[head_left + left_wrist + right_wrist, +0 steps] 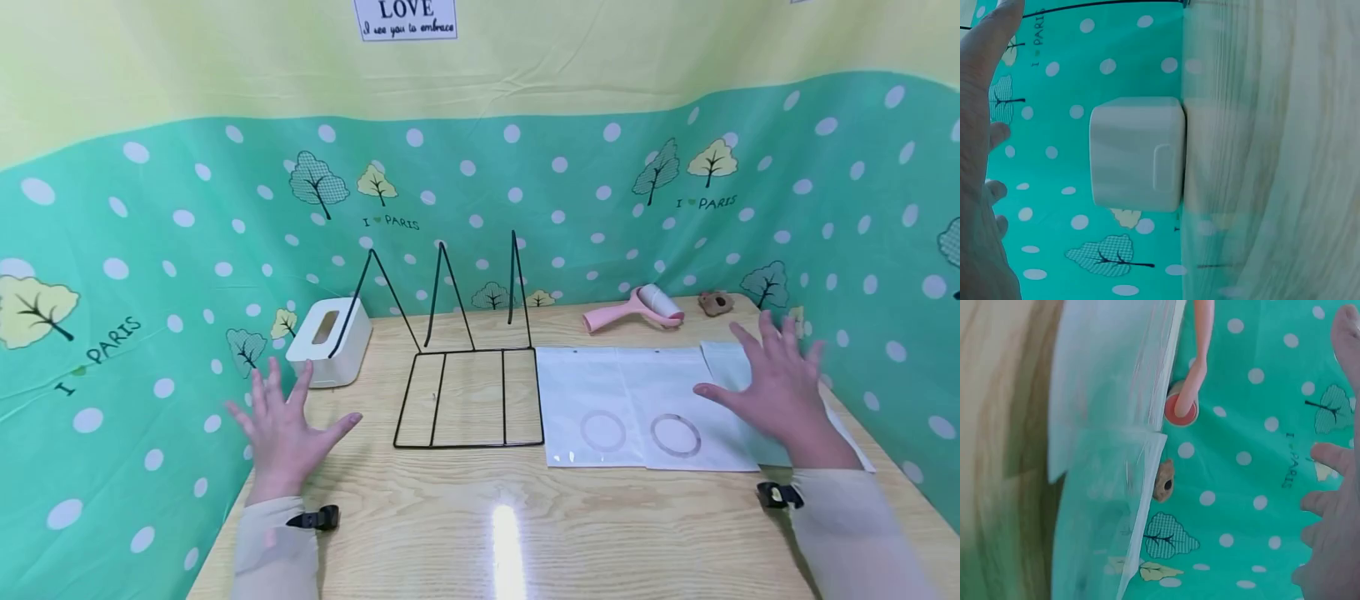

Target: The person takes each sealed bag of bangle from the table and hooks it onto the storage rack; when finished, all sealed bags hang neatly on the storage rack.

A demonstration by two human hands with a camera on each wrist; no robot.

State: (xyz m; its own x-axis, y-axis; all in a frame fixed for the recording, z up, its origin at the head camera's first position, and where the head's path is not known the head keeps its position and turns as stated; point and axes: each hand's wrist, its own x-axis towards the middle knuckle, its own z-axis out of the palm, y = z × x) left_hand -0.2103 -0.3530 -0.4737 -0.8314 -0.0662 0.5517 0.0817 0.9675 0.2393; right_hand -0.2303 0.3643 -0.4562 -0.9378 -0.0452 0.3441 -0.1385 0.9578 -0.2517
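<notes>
My left hand [283, 437] is held above the table with its fingers spread, holding nothing. Nearest to it is a white tissue box [348, 354] with a slot in its top, which also shows side-on in the left wrist view. On the right, my right hand [783, 396] hovers with spread fingers over several translucent plastic bags [600, 392] with ring marks on them. Between the hands stands a black wire rack [468, 446] with three upright triangular dividers. It touches or nearly touches the bags' left edge.
A pink lint roller [618, 315] lies at the back right of the wooden table [420, 525]. Beside it sits a small brown animal-shaped object [716, 302]. A green dotted curtain [480, 183] encloses the back and both sides.
</notes>
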